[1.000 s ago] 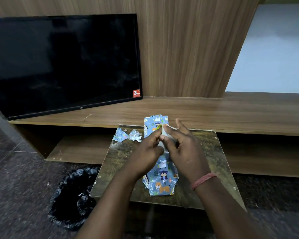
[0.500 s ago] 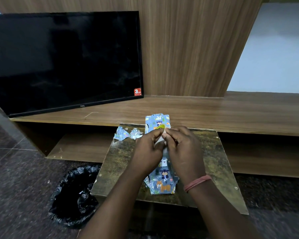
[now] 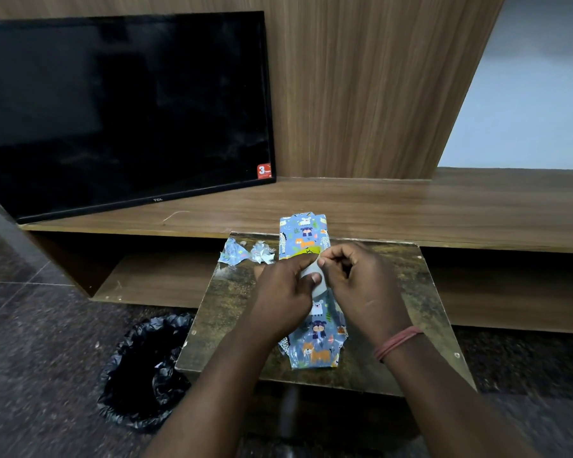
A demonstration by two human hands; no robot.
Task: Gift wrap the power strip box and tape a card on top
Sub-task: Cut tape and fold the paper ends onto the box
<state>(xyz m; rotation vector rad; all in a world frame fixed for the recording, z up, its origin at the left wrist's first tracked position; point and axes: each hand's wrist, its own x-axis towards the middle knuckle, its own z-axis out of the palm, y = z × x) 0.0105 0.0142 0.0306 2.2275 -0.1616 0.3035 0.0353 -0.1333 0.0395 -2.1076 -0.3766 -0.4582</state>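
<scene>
The power strip box (image 3: 308,342), wrapped in blue animal-print paper, lies lengthwise on a small worn table (image 3: 420,292). Both hands hover over its middle. My left hand (image 3: 283,292) grips a small whitish roll of tape (image 3: 316,280), thumb laid across it. My right hand (image 3: 361,285) has its fingers curled and pinches at the roll's top edge with its fingertips. The hands hide the middle of the box. I cannot see a card.
Two crumpled scraps of wrapping paper (image 3: 245,254) lie at the table's far left corner. A bin lined with a black bag (image 3: 146,368) stands on the floor to the left. Behind are a wooden shelf unit (image 3: 444,209) and a black TV (image 3: 123,110).
My right hand's fingers, spread out a second ago, have curled in and now pinch at the tape roll. Both hands have stayed over the box's middle.
</scene>
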